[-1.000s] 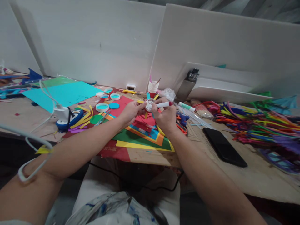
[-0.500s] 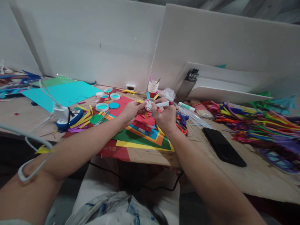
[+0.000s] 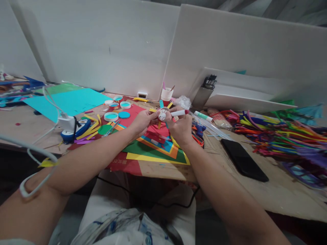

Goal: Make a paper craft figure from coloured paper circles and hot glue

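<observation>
Both hands work close together on the near side of the stacked paper cups (image 3: 167, 94). Left hand (image 3: 145, 121): thumb and fingers pinch the edge of a small white disc (image 3: 162, 115), probably to steady it. Right hand (image 3: 180, 128): clamped round a marker (image 3: 180, 113) whose red end slants off to the right, its tip hidden behind the thumb. These fingers reach the disc as well, a hold that likely braces the marker near the surface. Lines show on the disc's face, and coloured strips stick out around it; whether they are fixed to it, I cannot tell.

Nearer the person than the cups, coloured sheets (image 3: 145, 151) overlap on the counter (image 3: 286, 194), staggered so that several edges show. Left of the cups, shallow round tubs (image 3: 111, 117) sit grouped, seemingly for easy reach. Right of them lie a white-and-green tube (image 3: 203, 116) and, farther out, a black phone (image 3: 244, 160), apparently set clear of the right forearm.
</observation>
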The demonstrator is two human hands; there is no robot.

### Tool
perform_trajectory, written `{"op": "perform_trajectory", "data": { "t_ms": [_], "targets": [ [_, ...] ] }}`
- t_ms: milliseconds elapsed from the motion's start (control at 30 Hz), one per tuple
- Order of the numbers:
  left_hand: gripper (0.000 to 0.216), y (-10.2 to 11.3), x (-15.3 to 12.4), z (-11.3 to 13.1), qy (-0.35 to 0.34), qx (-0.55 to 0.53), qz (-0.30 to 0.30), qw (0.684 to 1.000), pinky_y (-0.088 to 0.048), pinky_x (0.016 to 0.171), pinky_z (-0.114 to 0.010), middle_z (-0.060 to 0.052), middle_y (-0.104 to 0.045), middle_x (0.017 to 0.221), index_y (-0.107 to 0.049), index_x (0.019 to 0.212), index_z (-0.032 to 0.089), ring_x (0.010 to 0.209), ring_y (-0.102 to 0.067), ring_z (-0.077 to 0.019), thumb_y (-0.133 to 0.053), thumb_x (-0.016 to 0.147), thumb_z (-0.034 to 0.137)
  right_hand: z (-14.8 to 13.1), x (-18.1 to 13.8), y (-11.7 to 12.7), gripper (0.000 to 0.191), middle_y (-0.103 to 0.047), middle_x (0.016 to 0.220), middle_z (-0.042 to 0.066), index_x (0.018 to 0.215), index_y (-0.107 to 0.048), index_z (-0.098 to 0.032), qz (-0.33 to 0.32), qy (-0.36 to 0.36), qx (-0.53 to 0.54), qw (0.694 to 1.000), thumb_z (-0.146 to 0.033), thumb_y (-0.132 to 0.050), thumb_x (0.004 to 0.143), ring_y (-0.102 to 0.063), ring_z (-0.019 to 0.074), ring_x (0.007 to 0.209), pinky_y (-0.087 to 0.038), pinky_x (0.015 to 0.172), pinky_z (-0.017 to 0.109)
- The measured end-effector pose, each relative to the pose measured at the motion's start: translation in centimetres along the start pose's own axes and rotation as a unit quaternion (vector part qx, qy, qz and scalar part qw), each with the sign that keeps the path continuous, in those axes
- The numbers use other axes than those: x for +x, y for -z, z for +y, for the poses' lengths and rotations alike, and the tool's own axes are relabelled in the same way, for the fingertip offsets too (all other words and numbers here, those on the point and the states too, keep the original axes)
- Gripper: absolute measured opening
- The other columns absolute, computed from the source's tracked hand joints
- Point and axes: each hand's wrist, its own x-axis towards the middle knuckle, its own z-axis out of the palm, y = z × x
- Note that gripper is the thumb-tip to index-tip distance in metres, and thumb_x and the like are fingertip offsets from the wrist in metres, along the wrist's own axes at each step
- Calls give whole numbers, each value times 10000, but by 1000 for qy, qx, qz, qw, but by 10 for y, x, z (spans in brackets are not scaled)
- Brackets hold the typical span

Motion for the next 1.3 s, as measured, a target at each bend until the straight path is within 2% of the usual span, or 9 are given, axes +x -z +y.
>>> {"op": "perform_trajectory", "data": {
  "t_ms": [500, 1300],
  "targets": [
    [222, -5, -1, 4, 6, 2, 32, 999, -465, 607, -221, -61, -668, 712, -666, 777, 67, 620, -603, -99, -747, 740, 271, 2, 2, 4, 142, -562, 597, -24, 714, -559, -203, 26, -10, -9, 1000, -291, -554, 826, -526, 134, 563, -424, 623, 289],
    [248, -4, -2, 3, 7, 3, 19, 1000, -475, 610, -214, -66, -686, 741, -674, 774, 77, 647, -620, -103, -770, 712, 297, 3, 2, 4, 157, -572, 618, -14, 714, -547, -209, 34, -8, -11, 999, -303, -550, 840, -546, 150, 588, -426, 632, 307]
  ]
}}
